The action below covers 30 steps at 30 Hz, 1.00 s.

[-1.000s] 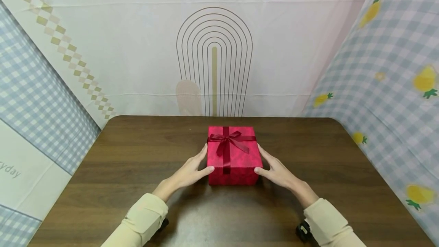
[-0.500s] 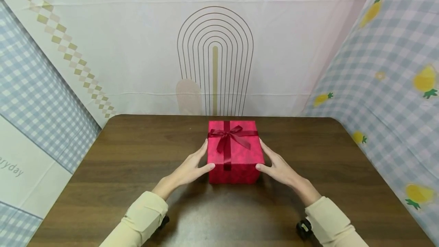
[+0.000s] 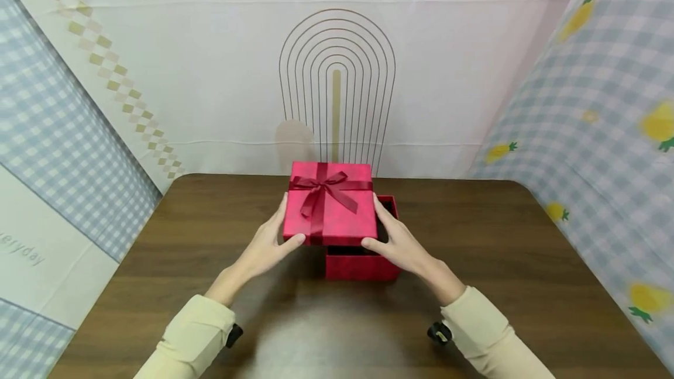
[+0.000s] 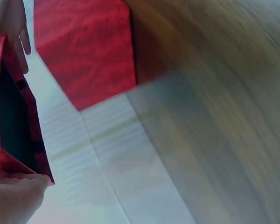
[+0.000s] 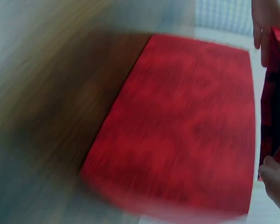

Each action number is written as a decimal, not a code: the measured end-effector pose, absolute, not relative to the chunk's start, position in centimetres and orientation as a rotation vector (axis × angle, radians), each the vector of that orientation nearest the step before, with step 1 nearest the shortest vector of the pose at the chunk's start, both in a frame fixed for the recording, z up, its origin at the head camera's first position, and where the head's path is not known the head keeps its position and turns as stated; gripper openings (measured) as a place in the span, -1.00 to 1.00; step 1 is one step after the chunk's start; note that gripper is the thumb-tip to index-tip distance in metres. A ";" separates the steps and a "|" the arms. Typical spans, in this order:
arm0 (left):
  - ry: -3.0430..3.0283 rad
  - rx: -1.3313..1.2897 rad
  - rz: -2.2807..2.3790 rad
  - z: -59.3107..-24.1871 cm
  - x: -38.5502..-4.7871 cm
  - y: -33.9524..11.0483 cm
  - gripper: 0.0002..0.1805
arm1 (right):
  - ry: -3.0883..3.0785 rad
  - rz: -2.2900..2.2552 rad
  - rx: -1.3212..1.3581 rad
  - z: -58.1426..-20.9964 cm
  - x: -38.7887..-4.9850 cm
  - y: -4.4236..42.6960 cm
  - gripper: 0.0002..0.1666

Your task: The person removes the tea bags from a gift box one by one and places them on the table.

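While both hands grip its sides, a red lid (image 3: 342, 218) hangs in the air above the desk (image 3: 500, 250), apart from the box base (image 3: 363, 268) and shifted toward the person's left. The left hand (image 3: 265, 248) holds the left side, its thumb on the near left corner and the other fingers stretched along the edge; the right hand (image 3: 402, 244) mirrors it, thumb at the near right corner. Both sets of fingers are closed on the lid. A dark red ribbon (image 3: 316, 224) crosses the top and is tied in a bow (image 3: 326, 185).

The red base stands on the desk, partly hidden under the lid and the right hand. Its far right corner and near wall show, with a dark interior too shadowed to make out. Both wrist views are blurred, yet they show the lid's dark hollow underside and a gap between lid and base.

Pale sleeves (image 3: 202, 323) cover the forearms, and a small black device (image 3: 439, 333) sits at each wrist. Behind the desk hangs a white cloth (image 3: 221, 75) printed with nested arches; at the right is a blue checked cloth (image 3: 590, 162) with yellow pineapples.
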<state>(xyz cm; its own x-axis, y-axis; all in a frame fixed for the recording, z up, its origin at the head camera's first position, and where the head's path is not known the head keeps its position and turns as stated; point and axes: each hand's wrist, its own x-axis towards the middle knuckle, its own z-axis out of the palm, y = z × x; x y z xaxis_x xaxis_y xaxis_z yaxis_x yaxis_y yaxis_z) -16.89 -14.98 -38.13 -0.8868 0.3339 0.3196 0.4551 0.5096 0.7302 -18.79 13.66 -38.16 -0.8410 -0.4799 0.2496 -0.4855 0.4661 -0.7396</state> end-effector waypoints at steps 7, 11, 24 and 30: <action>-2.549 -0.491 -1.357 -37.0 -15.4 -20.2 -0.06 | -2.643 1.488 0.955 -37.3 -18.6 7.2 0.07; -2.572 -0.419 -1.353 -36.9 -14.4 -23.2 -0.04 | -2.670 1.539 0.957 -37.1 -18.0 4.0 0.10; -2.723 -0.334 -1.244 -38.9 -11.8 -28.5 -0.04 | -2.802 1.523 0.995 -39.6 -16.7 -1.8 0.09; -2.766 -0.339 -1.247 -40.2 -12.0 -29.2 -0.03 | -2.827 1.533 0.960 -41.5 -16.6 -2.5 0.07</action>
<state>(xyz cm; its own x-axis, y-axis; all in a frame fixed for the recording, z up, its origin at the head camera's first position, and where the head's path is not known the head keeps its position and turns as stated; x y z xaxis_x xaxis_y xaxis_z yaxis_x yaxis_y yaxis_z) -11.99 -29.17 -40.23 -0.9715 0.1644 0.1708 0.2369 0.6423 0.7289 -16.60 -2.48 -41.54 -0.8151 -0.5739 0.0790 -0.3793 0.4257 -0.8215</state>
